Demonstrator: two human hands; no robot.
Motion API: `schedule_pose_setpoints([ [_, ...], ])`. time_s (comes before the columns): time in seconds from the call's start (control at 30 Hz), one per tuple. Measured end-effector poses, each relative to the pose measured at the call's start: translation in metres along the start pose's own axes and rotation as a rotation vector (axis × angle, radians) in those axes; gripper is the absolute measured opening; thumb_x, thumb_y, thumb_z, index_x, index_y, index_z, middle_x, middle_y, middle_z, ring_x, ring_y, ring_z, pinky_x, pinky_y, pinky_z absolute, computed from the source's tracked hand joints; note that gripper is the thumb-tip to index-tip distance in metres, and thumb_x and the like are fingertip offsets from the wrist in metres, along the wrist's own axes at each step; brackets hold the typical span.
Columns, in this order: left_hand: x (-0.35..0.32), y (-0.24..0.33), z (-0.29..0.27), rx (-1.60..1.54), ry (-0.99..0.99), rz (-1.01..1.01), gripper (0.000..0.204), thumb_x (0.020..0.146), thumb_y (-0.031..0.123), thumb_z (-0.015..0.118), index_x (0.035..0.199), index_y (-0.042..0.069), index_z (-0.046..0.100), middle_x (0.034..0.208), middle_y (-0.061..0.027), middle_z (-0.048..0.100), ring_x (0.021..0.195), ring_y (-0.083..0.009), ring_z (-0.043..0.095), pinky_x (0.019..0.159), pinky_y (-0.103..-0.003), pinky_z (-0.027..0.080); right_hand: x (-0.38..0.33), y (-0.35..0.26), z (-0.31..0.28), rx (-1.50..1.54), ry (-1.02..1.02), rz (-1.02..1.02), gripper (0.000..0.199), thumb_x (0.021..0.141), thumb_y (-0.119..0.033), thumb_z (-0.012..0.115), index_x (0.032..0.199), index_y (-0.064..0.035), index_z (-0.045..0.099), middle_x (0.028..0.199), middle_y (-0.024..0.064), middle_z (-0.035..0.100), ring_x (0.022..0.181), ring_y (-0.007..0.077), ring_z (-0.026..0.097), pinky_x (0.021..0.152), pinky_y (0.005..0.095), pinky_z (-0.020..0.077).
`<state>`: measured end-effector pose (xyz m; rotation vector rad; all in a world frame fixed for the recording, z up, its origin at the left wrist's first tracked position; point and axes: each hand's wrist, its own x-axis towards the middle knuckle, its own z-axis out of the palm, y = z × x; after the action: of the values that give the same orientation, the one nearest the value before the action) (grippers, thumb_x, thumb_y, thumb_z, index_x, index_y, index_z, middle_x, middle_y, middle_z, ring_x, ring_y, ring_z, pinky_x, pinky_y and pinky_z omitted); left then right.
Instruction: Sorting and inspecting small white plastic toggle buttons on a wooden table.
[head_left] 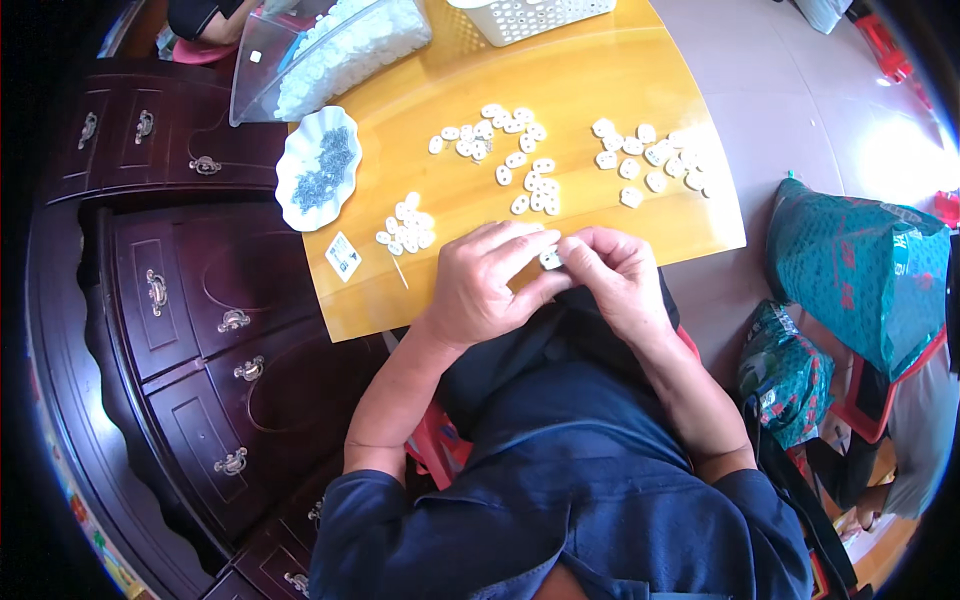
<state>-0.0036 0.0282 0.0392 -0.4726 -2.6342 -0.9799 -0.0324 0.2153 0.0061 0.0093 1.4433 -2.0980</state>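
Note:
Just past the table's near edge, both hands meet over my lap around a small white plastic piece [550, 258] with dark spots that look like holes. My left hand [480, 280] pinches it from one side, fingers curved. My right hand [617, 278] grips it from the other, the thumb lying across its edge. Similar white oval pieces lie in loose groups on the table: a left pile [408, 230], a middle group [540, 185], a far group [485, 135] and a right group [655, 155]. Small metallic parts [328, 168] fill part of a white scalloped dish [290, 185].
A clear bin [255, 90] heaped with white pieces and a white perforated basket [535, 20] stand at the far edge. A printed card [342, 257] and thin stick [400, 272] lie at left. Dark drawers [190, 330] flank the table; green bags [850, 270] and another person [915, 430] are right.

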Motion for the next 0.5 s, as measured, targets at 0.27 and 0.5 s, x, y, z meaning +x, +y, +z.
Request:
schedule_pose_setpoints([
  [0.27, 0.046, -0.069, -0.029, 0.264, 0.084, -0.181, 0.015, 0.087, 0.014, 0.075, 0.098, 0.004, 0.075, 0.096, -0.0123, 0.072, 0.088, -0.0316, 0.069, 0.078, -0.041, 0.055, 0.017, -0.039, -0.044, -0.819, 0.211, -0.282, 0.022, 0.097, -0.021, 0.067, 0.092, 0.0002, 0.073, 0.064, 0.0118, 0.063, 0.058, 0.0161, 0.062, 0.058, 0.0304, 0.0499],
  [0.5, 0.074, -0.111, -0.020, 0.411, 0.022, -0.202, 0.018, 0.085, 0.021, 0.077, 0.096, 0.007, 0.078, 0.091, -0.0098, 0.072, 0.090, -0.0292, 0.069, 0.083, -0.041, 0.054, 0.024, -0.047, -0.058, -1.121, 0.303, -0.374, 0.021, 0.095, -0.022, 0.067, 0.089, -0.0016, 0.071, 0.080, 0.0188, 0.072, 0.074, 0.0365, 0.071, 0.069, 0.0420, 0.0561],
])
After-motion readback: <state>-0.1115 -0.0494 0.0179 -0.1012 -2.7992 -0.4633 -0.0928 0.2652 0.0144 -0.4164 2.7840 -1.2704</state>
